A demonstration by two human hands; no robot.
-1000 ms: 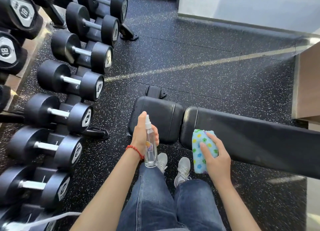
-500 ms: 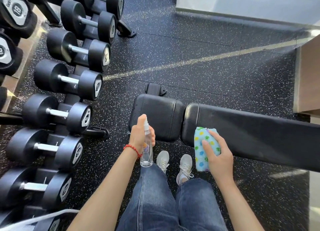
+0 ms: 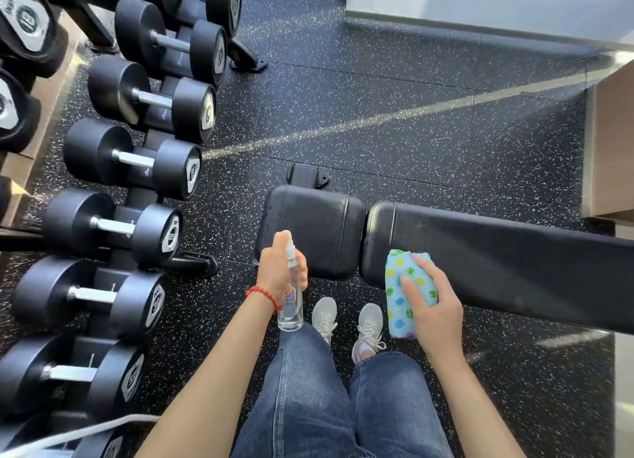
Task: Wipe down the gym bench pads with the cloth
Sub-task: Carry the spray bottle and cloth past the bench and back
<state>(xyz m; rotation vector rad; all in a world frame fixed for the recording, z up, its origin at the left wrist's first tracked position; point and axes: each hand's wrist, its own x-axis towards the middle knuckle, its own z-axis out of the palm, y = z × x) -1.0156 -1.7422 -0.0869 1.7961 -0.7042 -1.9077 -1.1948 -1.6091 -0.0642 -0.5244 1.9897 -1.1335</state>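
Observation:
A black gym bench lies across the floor in front of my feet, with a short seat pad on the left and a long back pad running off to the right. My left hand grips a clear spray bottle, nozzle up, at the seat pad's near left corner. My right hand holds a folded light-blue cloth with coloured dots against the near left end of the back pad.
A rack of black dumbbells fills the left side, its foot close to the seat pad. A wooden box stands at the right edge, and a pale wall runs along the back. Speckled rubber floor lies beyond the bench.
Both hands have risen slightly toward the bench pads. The bottle stays in my left hand's grip, the cloth in my right.

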